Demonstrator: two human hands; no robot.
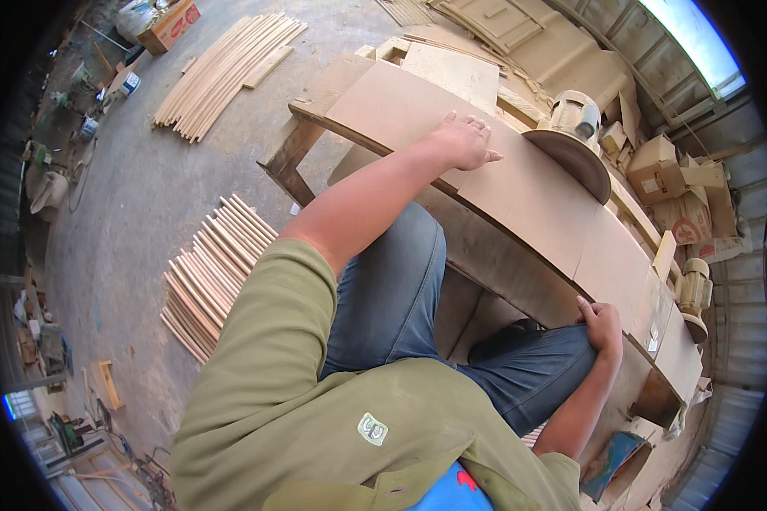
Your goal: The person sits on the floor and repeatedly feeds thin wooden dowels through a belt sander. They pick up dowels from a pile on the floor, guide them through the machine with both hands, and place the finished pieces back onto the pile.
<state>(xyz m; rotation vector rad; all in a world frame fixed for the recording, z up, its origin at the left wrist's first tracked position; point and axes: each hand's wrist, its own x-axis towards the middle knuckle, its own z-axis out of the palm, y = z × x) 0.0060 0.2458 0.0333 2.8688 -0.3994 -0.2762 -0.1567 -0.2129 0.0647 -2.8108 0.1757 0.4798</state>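
Observation:
My left hand point(465, 142) lies palm down on the brown fibreboard top point(409, 105) of a long wooden workbench, fingers extended and thumb apart. It holds nothing. To its right is a large round sanding disc point(572, 163) on an electric motor point(574, 114), partly sunk through the bench top. My right hand point(604, 326) rests on my bent right knee point(550, 358), close to the bench's front edge. No object shows in it, and some of its fingers are hidden. My left knee point(390, 281) is against the bench front.
Thin wooden rods point(220, 271) lie in a pile on the concrete floor at left; another stack of rods point(230, 73) lies farther off. A second motor point(693, 287) with a disc stands along the bench. Cardboard boxes point(658, 169) and wood offcuts crowd behind it.

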